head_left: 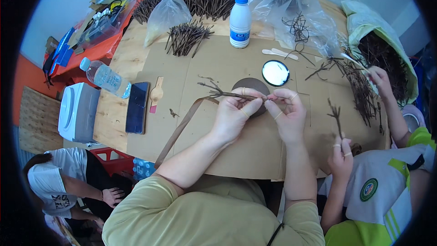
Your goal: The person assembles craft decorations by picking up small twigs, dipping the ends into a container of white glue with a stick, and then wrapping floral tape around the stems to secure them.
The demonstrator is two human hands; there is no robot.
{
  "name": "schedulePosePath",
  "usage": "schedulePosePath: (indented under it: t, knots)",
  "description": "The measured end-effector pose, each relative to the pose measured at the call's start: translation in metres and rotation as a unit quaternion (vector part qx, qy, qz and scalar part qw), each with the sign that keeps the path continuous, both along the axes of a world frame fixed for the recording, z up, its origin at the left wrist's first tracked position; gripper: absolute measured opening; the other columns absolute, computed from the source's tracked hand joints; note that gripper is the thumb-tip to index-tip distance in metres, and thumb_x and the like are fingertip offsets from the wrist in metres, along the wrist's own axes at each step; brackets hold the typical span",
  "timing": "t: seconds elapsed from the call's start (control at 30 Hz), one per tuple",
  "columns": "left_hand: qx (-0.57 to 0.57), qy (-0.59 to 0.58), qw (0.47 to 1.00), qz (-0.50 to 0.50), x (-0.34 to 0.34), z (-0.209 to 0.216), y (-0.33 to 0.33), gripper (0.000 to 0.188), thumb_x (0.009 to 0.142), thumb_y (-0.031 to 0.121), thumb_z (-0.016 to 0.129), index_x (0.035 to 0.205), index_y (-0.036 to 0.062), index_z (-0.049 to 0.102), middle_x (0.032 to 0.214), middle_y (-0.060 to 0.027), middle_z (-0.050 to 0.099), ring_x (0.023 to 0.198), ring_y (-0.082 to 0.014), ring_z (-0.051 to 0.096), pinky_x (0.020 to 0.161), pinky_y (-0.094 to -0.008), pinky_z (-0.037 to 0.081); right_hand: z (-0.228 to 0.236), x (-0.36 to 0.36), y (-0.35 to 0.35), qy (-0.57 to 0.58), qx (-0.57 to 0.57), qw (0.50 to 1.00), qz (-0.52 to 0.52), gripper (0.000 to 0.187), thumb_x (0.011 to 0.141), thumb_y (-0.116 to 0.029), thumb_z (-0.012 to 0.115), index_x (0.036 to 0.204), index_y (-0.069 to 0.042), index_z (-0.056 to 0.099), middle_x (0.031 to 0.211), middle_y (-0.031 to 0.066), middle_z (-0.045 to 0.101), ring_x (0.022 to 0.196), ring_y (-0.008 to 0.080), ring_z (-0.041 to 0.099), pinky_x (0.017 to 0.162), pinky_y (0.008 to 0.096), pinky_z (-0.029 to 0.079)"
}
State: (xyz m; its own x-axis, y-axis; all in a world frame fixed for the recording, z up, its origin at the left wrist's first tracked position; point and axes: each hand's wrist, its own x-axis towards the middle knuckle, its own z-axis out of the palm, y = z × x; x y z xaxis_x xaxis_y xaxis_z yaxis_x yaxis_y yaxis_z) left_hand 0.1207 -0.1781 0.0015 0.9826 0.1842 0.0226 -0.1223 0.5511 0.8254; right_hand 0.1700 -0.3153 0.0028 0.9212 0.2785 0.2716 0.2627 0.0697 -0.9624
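Note:
A brown branched twig lies across both my hands above the cardboard, its forked end pointing left. My left hand is closed around its middle, thumb and fingers pinching. At the twig's right end, the fingertips of my right hand pinch it close to my left thumb; the exact grip point is partly covered by the fingers. Beneath my hands sits a dark brown round disc, partly hidden. A long brown strip runs from behind my left wrist to the table's near edge.
Beyond my hands are a round white dish, a white bottle and twig bundles. A phone and water bottle lie left. At right, a co-worker's hands hold a twig and a pale stick. Another person sits lower left.

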Motion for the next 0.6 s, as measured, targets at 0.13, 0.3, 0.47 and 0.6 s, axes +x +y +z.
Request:
schedulePosePath:
  t: [0.13, 0.3, 0.47, 0.6]
  knots:
    - [-0.006, -0.001, 1.0, -0.012, 0.0, -0.002, 0.0, 0.015, 0.082, 0.001, 0.061, 0.096, 0.0036, 0.059, 0.1, -0.0071, 0.062, 0.092, -0.0121, 0.057, 0.088, -0.0267, 0.042, 0.003, -0.003, 0.001, 0.048, 0.06, 0.997, -0.001, 0.036, 0.074, 0.003, 0.067, 0.106, 0.0, 0.051, 0.087, 0.0054, 0.058, 0.086, 0.0113, 0.055, 0.08, 0.0243, 0.044]
    - [-0.044, -0.007, 0.999, -0.015, -0.001, 0.002, 0.0, 0.014, 0.082, 0.002, 0.061, 0.096, 0.0042, 0.059, 0.098, -0.007, 0.062, 0.092, -0.0123, 0.057, 0.087, -0.0267, 0.042, 0.006, -0.004, 0.0, -0.072, -0.004, 0.997, -0.035, 0.043, 0.071, 0.001, 0.07, 0.11, -0.003, 0.05, 0.098, 0.007, 0.055, 0.092, 0.0159, 0.051, 0.084, 0.0299, 0.042]
    - [-0.064, 0.016, 0.998, -0.014, 0.0, 0.002, 0.003, 0.014, 0.083, 0.002, 0.06, 0.096, 0.0032, 0.058, 0.097, -0.0079, 0.063, 0.09, -0.0122, 0.058, 0.085, -0.0262, 0.043, 0.012, -0.002, -0.006, -0.319, -0.145, 0.93, -0.113, 0.037, 0.067, -0.008, 0.074, 0.101, -0.013, 0.061, 0.115, 0.0094, 0.046, 0.106, 0.026, 0.04, 0.09, 0.0367, 0.034]
    - [-0.059, 0.018, 0.998, -0.009, -0.001, 0.002, 0.003, 0.014, 0.083, 0.002, 0.06, 0.096, 0.0024, 0.058, 0.097, -0.0079, 0.063, 0.088, -0.0113, 0.058, 0.083, -0.0255, 0.044, 0.015, -0.004, -0.006, -0.371, -0.201, 0.898, -0.124, 0.028, 0.067, -0.013, 0.075, 0.093, -0.017, 0.065, 0.119, 0.0098, 0.043, 0.11, 0.0289, 0.034, 0.093, 0.0386, 0.029]
